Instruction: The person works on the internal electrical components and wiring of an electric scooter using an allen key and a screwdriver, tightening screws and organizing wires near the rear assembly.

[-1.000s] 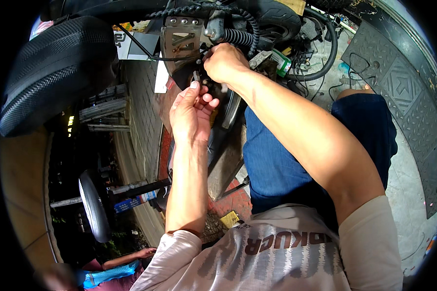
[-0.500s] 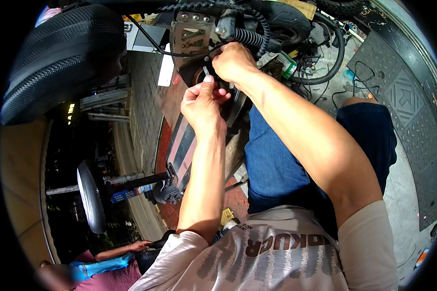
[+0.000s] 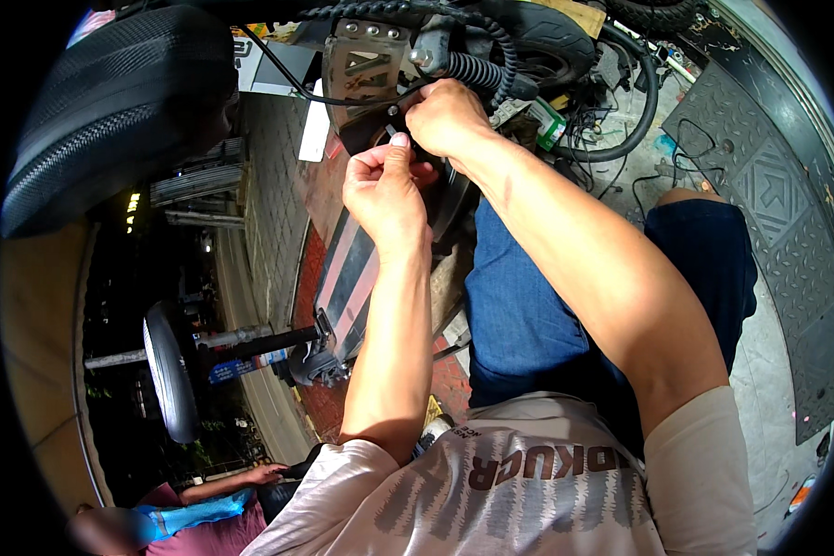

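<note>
So my left grip point(image 3: 387, 196) is pinched down, thumb against fingers, on a small grey piece point(image 3: 390, 131), with just its end poking out past the thumb tip. That piece is right under the perforated metal bracket point(image 3: 366, 65), just left of my other hand. My right grip point(image 3: 447, 119) is curled in beside the bracket, knuckles up, fingertips buried in the dark. Honestly can't tell how far closed it is or whether it's got hold of anything.

A black cable point(image 3: 310, 96) runs across the bottom of the bracket toward my right fingers. Just above that hand there's the coil spring point(image 3: 473, 70), with a tyre point(image 3: 551, 42) behind it. The green and white box point(image 3: 549, 123) is off to the right, near a mess of wires on the floor point(image 3: 625, 111).

Beyond my left forearm there's a striped deck point(image 3: 347, 269) in dark grey and pink, and a big black seat-shaped piece point(image 3: 111, 120) fills the upper left. Someone in a maroon top point(image 3: 208, 528) is at lower left.
</note>
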